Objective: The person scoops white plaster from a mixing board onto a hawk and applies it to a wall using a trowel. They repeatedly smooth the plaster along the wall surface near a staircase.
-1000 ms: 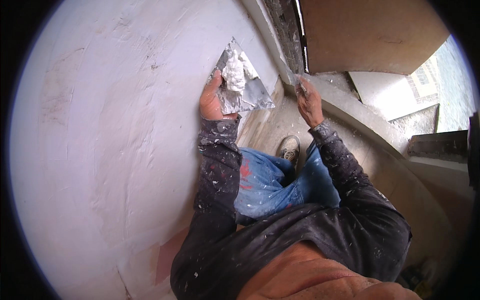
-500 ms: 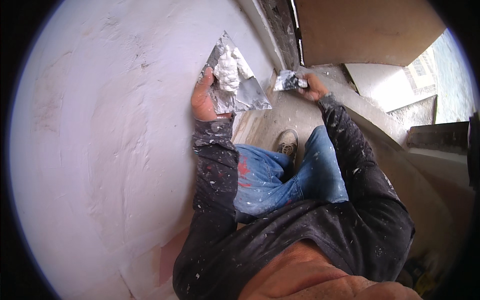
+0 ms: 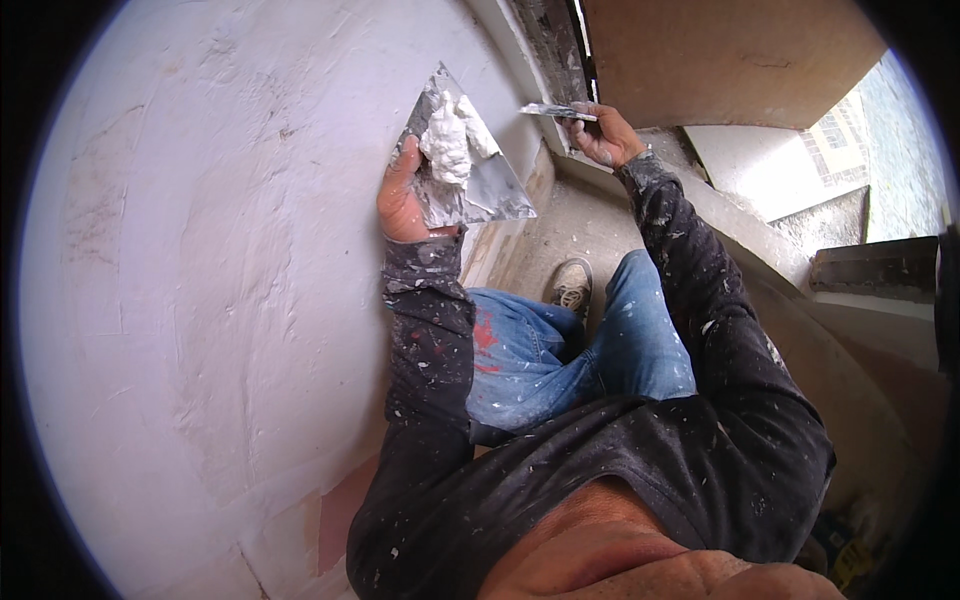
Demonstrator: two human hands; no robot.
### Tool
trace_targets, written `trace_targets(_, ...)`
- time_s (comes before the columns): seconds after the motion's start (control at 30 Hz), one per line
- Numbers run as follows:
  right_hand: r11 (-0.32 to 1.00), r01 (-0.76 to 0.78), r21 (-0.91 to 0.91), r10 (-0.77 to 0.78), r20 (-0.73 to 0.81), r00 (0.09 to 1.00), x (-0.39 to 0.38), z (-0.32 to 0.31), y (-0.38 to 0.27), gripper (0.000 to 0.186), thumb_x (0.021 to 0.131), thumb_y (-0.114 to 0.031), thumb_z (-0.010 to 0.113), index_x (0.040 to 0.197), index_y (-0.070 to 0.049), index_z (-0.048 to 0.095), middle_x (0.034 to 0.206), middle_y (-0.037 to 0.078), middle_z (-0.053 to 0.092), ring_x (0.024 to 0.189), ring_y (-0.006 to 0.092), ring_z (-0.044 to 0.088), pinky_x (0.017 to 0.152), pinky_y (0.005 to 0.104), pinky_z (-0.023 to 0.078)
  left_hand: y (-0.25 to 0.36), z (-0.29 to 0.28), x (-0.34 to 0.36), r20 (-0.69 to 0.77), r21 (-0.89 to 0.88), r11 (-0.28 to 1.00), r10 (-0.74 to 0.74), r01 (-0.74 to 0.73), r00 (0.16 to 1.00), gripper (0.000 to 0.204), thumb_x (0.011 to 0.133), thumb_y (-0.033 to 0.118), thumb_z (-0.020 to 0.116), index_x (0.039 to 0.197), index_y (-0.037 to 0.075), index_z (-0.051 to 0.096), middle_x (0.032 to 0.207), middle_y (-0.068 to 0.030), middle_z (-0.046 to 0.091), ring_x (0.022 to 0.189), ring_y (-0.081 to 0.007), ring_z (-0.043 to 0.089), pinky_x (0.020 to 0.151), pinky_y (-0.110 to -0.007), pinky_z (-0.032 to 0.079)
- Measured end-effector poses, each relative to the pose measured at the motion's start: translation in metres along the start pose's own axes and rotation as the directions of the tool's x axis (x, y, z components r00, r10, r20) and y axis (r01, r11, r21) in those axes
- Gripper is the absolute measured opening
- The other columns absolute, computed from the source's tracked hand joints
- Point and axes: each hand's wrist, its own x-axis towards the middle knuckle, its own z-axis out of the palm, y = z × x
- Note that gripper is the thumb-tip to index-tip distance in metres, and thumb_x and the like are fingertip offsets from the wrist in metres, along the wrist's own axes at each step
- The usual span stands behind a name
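Observation:
My left hand (image 3: 402,198) is closed on the edge of a triangular metal putty board (image 3: 503,192), thumb lying over its top face. A thick heap of white putty (image 3: 447,148) rests on that board, with thinner smears around it. To the right, my right hand (image 3: 612,140) grips a putty knife (image 3: 550,111) smeared with white. Its blade is seen nearly edge-on, pointing left toward the pale upright strip by the frame, and I cannot tell whether it touches. A gap separates the knife from the board.
A white, patchy wall (image 3: 250,250) rises close along my left. Ahead stands a dark upright frame (image 3: 553,45) beside a brown panel (image 3: 730,60). A low ledge (image 3: 740,215) runs along the right. My shoe (image 3: 572,285) is on the dusty floor below.
My right hand has moved up and slightly left with the putty knife, whose blade has turned from face-on to nearly edge-on. The left hand and board have shifted slightly left.

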Motion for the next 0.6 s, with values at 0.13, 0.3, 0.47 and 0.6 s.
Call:
trace_targets(0.13, 0.996, 0.044, 0.083, -0.051, 0.077, 0.996, -0.013, 0.035, 0.004, 0.020, 0.097, -0.006, 0.045, 0.107, 0.011, 0.047, 0.101, 0.027, 0.058, 0.078, 0.0231, 0.063, 0.065, 0.0256, 0.061, -0.001, 0.000, 0.002, 0.003, -0.022, 1.000, -0.014, 0.014, 1.000, 0.042, 0.096, 0.020, 0.052, 0.129, -0.005, 0.051, 0.121, -0.0162, 0.061, 0.108, -0.0271, 0.062, 0.094, -0.041, 0.051)
trace_targets(0.3, 0.997, 0.074, 0.038, -0.080, 0.172, 0.982, -0.026, 0.091, -0.007, 0.022, 0.097, -0.006, 0.047, 0.109, 0.013, 0.047, 0.101, 0.028, 0.057, 0.076, 0.0210, 0.064, 0.063, 0.0237, 0.061, -0.003, -0.004, 0.003, 0.006, -0.009, 1.000, -0.005, 0.005, 1.000, 0.043, 0.096, 0.021, 0.052, 0.129, -0.005, 0.051, 0.121, -0.0161, 0.061, 0.109, -0.0272, 0.062, 0.094, -0.041, 0.051)
trace_targets(0.47, 0.888, 0.259, -0.380, -0.158, 0.278, 0.948, -0.084, 0.153, -0.020, 0.018, 0.095, -0.010, 0.054, 0.103, 0.006, 0.056, 0.092, 0.017, 0.064, 0.077, 0.0156, 0.064, 0.064, 0.0246, 0.060, 0.002, 0.004, 0.000, 0.040, -0.036, 0.999, 0.003, -0.002, 0.999, 0.042, 0.095, 0.020, 0.053, 0.128, -0.006, 0.051, 0.120, -0.0161, 0.062, 0.108, -0.0271, 0.062, 0.094, -0.042, 0.051)
trace_targets(0.6, 0.124, 0.534, -0.836, -0.364, 0.462, 0.809, -0.146, 0.184, -0.017, 0.027, 0.092, -0.015, 0.060, 0.115, -0.001, 0.063, 0.100, 0.006, 0.068, 0.091, 0.0157, 0.065, 0.081, 0.0295, 0.053, -0.003, 0.004, 0.004, -0.009, -0.022, 0.996, -0.082, 0.081, 0.997, 0.042, 0.095, 0.019, 0.053, 0.128, -0.006, 0.051, 0.119, -0.0169, 0.062, 0.108, -0.0277, 0.062, 0.094, -0.042, 0.051)
